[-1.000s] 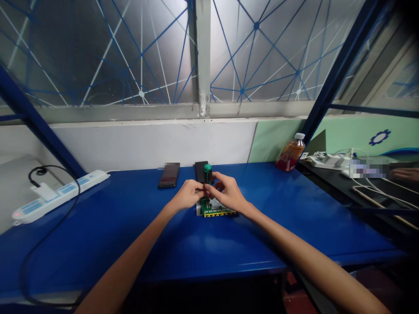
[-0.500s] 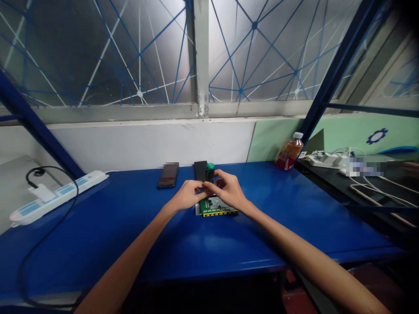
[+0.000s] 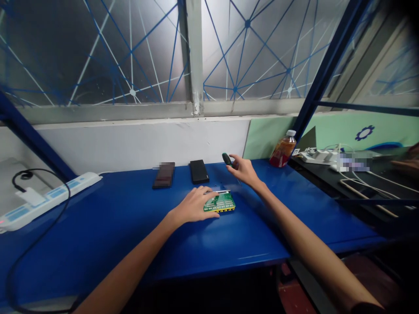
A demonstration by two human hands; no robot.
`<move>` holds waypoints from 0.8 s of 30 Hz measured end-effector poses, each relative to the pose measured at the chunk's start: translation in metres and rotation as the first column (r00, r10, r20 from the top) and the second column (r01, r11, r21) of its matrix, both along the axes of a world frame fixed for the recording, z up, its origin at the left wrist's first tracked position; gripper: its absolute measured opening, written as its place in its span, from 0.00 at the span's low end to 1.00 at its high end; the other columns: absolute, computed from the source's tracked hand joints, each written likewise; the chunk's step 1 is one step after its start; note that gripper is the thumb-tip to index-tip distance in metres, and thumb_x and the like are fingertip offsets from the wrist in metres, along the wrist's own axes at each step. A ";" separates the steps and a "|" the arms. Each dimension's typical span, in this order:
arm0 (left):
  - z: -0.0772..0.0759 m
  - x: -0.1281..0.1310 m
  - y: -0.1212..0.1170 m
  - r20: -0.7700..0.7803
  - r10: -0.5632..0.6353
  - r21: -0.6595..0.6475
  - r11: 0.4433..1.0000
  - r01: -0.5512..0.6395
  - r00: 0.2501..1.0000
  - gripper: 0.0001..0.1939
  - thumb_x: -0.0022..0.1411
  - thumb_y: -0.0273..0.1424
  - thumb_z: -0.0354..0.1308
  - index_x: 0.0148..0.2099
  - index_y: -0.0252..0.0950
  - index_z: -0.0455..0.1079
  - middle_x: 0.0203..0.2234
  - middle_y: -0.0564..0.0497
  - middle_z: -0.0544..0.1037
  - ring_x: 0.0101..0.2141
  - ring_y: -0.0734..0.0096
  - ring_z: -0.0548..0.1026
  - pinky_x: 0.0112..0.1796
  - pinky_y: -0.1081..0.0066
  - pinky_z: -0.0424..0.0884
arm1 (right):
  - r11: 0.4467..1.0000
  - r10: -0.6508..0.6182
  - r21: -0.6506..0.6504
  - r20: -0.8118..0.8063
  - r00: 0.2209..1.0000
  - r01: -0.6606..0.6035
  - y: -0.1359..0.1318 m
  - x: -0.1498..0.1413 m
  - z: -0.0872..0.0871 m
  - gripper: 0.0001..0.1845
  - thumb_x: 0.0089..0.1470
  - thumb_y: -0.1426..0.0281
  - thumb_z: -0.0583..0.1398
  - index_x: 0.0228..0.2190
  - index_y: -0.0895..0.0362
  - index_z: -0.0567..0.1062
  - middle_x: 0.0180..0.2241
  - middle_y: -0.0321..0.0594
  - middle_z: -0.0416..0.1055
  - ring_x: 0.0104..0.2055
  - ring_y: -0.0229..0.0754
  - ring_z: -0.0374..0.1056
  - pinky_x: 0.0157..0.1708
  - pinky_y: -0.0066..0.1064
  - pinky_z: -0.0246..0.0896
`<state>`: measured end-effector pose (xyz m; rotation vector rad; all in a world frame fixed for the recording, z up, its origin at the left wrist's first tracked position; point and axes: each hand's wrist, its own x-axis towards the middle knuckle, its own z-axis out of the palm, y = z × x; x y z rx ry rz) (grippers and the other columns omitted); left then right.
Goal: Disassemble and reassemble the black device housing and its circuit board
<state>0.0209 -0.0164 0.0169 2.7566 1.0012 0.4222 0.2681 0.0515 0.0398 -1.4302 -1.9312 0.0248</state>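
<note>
A green circuit board (image 3: 225, 202) with yellow parts along its front edge lies on the blue table. My left hand (image 3: 194, 205) grips its left end, thumb along the front edge and fingers over the back. That end of the board is hidden under the hand. To the right and farther back, my right hand (image 3: 245, 171) is raised above the table, closed around a screwdriver (image 3: 226, 159) with a dark green handle. The handle's end points up and left; the blade can hardly be made out.
A black flat box (image 3: 199, 171) and a dark phone (image 3: 164, 175) lie behind the board. At left is a white power strip (image 3: 49, 198) with a black cable. A drink bottle (image 3: 283, 149) stands at the back right, beside a black table (image 3: 322, 174) with cables. Another person's hand (image 3: 406, 165) shows there.
My right hand has lifted away from the board to the right with the screwdriver. My left hand has spread over the board's left end. The black box is uncovered, and the view has shifted slightly.
</note>
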 end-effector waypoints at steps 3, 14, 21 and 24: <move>0.000 0.001 -0.001 0.000 0.018 0.001 1.000 -0.018 1.000 0.34 0.57 0.52 0.59 0.60 0.40 0.65 0.55 0.42 0.69 0.52 0.50 0.67 0.51 0.52 0.63 | 0.992 0.000 -0.128 0.178 0.984 0.023 0.005 0.004 -0.008 0.27 0.54 0.65 0.58 0.54 0.62 0.69 0.32 0.42 0.77 0.32 0.43 0.71 0.34 0.29 0.60; 0.026 -0.007 0.004 0.353 0.228 -0.292 0.948 -0.125 0.908 0.24 0.60 0.48 0.56 0.52 0.40 0.75 0.47 0.44 0.78 0.46 0.54 0.74 0.46 0.61 0.68 | 0.951 0.040 -0.300 0.354 0.934 0.073 0.012 0.012 -0.025 0.31 0.53 0.63 0.60 0.57 0.57 0.64 0.38 0.46 0.77 0.37 0.48 0.72 0.32 0.30 0.58; 0.031 -0.012 0.013 0.682 0.520 -0.627 0.777 0.045 0.514 0.25 0.61 0.47 0.57 0.41 0.28 0.78 0.34 0.42 0.82 0.35 0.58 0.79 0.35 0.68 0.72 | 0.948 0.047 -0.308 0.393 0.918 0.083 0.007 0.011 -0.022 0.32 0.55 0.57 0.59 0.57 0.56 0.63 0.38 0.48 0.77 0.39 0.50 0.73 0.32 0.31 0.59; 0.029 -0.012 0.015 0.691 0.614 -0.706 0.687 0.172 0.381 0.27 0.59 0.48 0.58 0.43 0.25 0.77 0.31 0.39 0.81 0.29 0.59 0.79 0.29 0.68 0.74 | 0.958 0.019 -0.271 0.383 0.923 0.092 0.004 0.009 -0.015 0.29 0.56 0.58 0.58 0.56 0.57 0.65 0.38 0.49 0.77 0.40 0.51 0.72 0.32 0.32 0.58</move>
